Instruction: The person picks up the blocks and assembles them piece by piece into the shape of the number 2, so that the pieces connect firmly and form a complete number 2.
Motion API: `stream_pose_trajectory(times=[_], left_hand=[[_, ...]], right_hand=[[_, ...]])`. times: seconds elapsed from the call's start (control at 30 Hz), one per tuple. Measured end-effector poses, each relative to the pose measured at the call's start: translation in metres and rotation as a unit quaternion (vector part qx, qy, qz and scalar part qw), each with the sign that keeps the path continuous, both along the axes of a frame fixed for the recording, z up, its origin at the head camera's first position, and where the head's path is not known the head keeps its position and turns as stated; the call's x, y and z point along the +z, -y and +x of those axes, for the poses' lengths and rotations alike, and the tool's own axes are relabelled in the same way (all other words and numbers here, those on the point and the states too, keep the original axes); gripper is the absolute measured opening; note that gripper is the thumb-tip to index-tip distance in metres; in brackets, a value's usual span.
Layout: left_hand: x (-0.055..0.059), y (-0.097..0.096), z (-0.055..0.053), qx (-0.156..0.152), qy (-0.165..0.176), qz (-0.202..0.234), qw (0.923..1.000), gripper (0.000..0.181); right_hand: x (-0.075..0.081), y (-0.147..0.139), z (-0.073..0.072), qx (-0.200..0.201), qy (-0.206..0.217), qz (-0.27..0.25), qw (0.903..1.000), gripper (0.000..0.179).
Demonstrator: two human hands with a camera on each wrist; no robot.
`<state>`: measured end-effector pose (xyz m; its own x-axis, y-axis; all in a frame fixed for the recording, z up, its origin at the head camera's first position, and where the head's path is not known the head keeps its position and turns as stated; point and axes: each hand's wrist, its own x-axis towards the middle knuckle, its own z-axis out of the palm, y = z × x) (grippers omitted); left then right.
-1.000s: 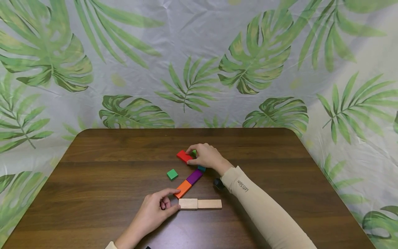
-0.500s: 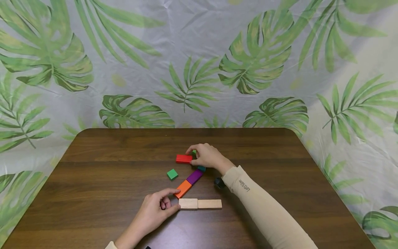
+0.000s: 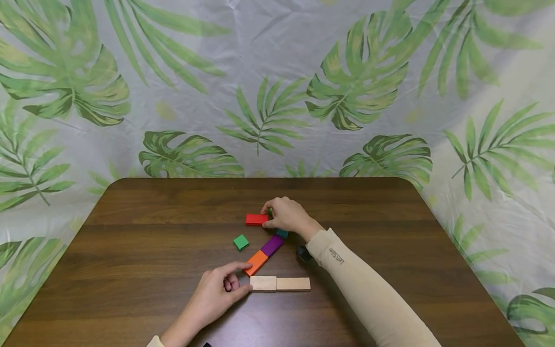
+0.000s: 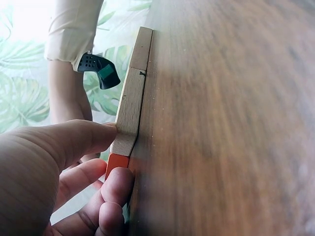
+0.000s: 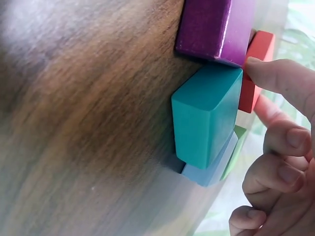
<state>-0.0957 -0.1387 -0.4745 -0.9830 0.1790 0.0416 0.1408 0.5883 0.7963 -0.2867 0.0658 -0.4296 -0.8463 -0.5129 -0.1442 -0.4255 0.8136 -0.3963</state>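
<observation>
My right hand pinches a red block at its right end, thumb on the near side and index finger on the far side. Below that hand, in the right wrist view, a purple block, a teal block, a light blue block and a light green block follow one another. My left hand rests beside the row's near end. Its thumb touches the left end of a plain wooden block, while the extended index finger touches an orange block.
A second wooden block continues right from the first. A loose green square block lies left of the purple one. On the right wrist sits a dark device. Leaf-printed cloth hangs behind the brown table.
The red block has turned from slanting to lying roughly left to right, with the right hand at its end. The left hand and the other blocks hold their places.
</observation>
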Motion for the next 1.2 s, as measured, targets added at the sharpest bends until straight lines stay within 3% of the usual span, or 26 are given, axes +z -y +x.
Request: stream_pose_trajectory(times=[0.7,1.2], left_hand=[[0.0,0.0,0.0,0.0,-0.007,-0.003,1.0,0.037],[0.001,-0.001,0.0,0.001,-0.001,-0.002,1.0,0.037]], right_hand=[[-0.002,0.008,-0.017,-0.005,-0.027,0.017,0.9995,0.031],[-0.004,0.007,-0.02,-0.024,-0.038,0.011,0.9989,0.035]])
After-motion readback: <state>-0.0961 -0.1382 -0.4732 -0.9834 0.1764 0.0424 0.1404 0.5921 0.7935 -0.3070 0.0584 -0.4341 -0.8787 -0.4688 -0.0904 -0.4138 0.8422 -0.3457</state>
